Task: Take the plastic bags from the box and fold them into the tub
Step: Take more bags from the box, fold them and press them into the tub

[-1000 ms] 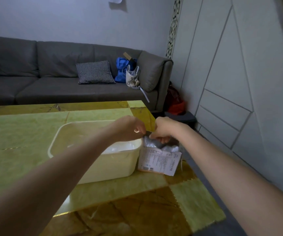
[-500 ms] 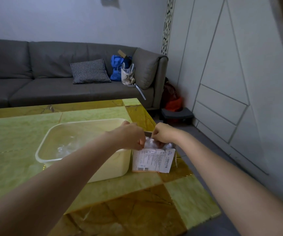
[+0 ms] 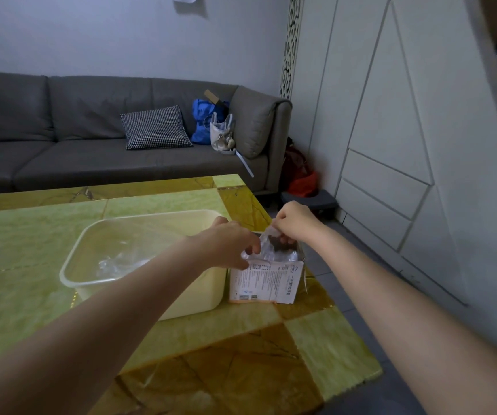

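Worktop, green and amber tiles, carries everything. Nearest the fingers: box, label side facing the wearer, top open and stuffed with clear plastic bags.

Left hand has its fingers curled down onto the bags at the box mouth, likely pinning the stack so only one lifts.

Right hand, just above, pinches a corner of a bag, drawn slightly upward.

Left of the fingers, touching the box: tub, crumpled clear plastic inside. Placed close for a short transfer.

Beyond: sofa.
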Motion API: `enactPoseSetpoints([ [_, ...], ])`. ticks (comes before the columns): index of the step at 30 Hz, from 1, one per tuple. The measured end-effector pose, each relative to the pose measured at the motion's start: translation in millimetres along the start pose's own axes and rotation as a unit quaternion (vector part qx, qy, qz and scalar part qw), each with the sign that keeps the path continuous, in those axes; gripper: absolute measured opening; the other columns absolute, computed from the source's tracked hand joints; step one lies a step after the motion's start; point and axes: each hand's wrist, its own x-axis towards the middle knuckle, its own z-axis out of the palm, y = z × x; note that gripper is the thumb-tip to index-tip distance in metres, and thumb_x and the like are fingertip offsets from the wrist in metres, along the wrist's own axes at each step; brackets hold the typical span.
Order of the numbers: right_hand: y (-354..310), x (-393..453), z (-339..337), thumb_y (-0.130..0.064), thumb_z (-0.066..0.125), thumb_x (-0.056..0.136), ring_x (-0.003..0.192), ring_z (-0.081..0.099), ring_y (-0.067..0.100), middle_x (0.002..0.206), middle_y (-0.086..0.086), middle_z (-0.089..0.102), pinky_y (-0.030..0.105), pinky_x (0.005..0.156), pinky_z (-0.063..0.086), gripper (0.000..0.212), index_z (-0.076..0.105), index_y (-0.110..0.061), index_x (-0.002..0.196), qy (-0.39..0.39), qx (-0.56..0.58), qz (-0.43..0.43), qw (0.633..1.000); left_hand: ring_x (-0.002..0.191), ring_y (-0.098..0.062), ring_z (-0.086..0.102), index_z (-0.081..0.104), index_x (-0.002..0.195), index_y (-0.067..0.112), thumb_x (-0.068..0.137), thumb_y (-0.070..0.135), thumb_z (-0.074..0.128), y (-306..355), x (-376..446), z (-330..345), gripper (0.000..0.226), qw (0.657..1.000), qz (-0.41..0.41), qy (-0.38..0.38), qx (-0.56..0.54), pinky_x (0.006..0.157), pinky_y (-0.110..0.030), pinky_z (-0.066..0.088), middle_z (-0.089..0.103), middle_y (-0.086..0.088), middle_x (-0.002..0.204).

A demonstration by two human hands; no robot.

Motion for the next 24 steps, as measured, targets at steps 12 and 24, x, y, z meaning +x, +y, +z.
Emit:
enactPoseSetpoints([
  [12,-13.6,3.6,-18.8,-0.011,0.052,0.094,0.068,0.063,0.025,0.081,0.016,0.062,0.039,0.07,0.057,0.023,0.045,-0.011,0.073,0.124,0.212,-0.033,0.969,0.122,-0.017,0.044,0.045,0.132,0.033,0.088,0.032,0.059,13.4,6.2,2.1,0.046,0.997,0.004,-0.071,0.0,0.103,-0.037,0.024,0.052,0.008,0.133],
  [24,-70.3,-5.5,-60.0,-0.018,0.035,0.102,0.05,0.062,0.021,0.075,0.013,0.061,0.029,0.049,0.053,0.02,0.039,-0.016,0.083,0.225,0.462,-0.134,0.847,0.096,-0.01,0.057,0.066,0.102,0.017,0.088,0.02,0.06,-14.7,-20.9,-41.4,0.015,0.886,-0.092,0.145,-0.43,0.07,-0.012,0.039,0.063,0.003,0.107],
])
